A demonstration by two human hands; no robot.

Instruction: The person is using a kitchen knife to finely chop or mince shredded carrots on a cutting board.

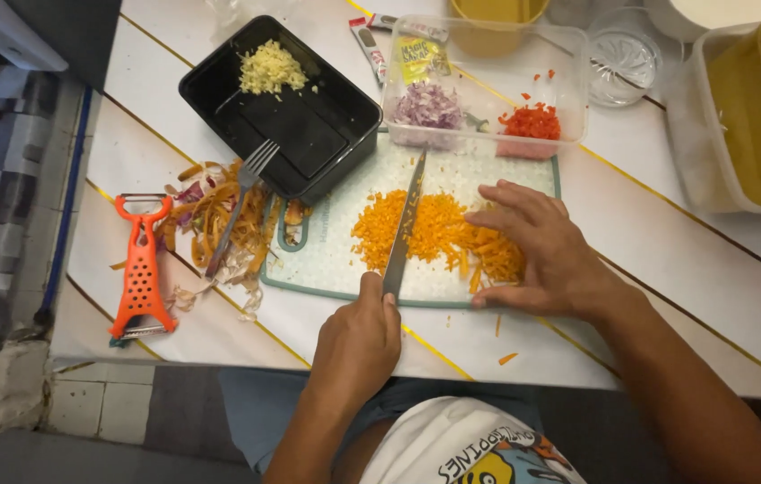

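Left hand point(358, 345) holds knife point(405, 224), blade across diced carrot point(434, 235) on cutting board point(335, 260). Right hand point(546, 251) rests flat on carrot. Black tray point(309, 134) with fork point(237, 206) behind; peels point(210, 215), orange peeler point(141, 269) on worktop point(667, 260).

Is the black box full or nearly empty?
Nearly empty. The black box holds only a small heap of pale yellow shreds in one corner; the rest of its bottom shows bare.

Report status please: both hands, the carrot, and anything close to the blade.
Left hand grips knife, blade in diced carrot. Right hand flat on carrot pile, on cutting board. Right fingers near blade.
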